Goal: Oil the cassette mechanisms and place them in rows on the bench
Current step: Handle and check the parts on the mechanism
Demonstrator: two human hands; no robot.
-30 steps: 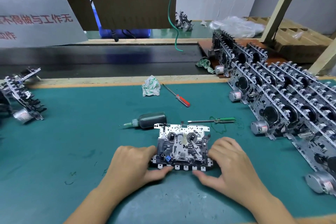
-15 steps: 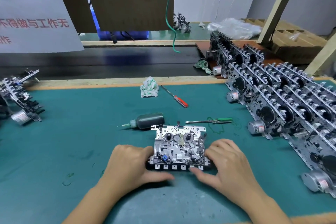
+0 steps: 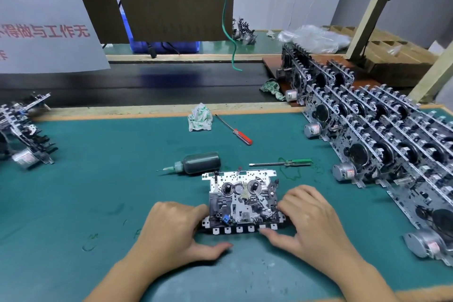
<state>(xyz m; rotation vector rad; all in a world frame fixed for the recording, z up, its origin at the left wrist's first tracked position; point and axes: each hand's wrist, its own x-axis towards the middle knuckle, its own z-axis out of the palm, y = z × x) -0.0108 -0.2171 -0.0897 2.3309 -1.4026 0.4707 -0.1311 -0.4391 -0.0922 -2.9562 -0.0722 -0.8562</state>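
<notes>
Already the green bench mat (image 3: 73, 203) carries most of the work: along its right side stand long rows of cassette mechanisms (image 3: 382, 144), upright on edge and leaning one against the next, motors toward the person. I would judge those oiled and placed, though nothing here proves it. At the far left a small cluster of mechanisms (image 3: 22, 130) lies in a loose heap, well apart from the rows, and looks to me like the stock still to do. So the job seems well past halfway, with a handful left.

One cassette mechanism (image 3: 242, 203) lies flat on the mat in front of the person, reels up. Just behind it the dark oil bottle (image 3: 198, 163) lies on its side, needle pointing left, with no hand on it; whether this unit has had its oil I cannot tell.

Both hands hold the unit. The left hand (image 3: 171, 230) curls over its left edge, thumb stretched along the mat below. The right hand (image 3: 308, 223) curls over the right edge, thumb at the front key row.
</notes>
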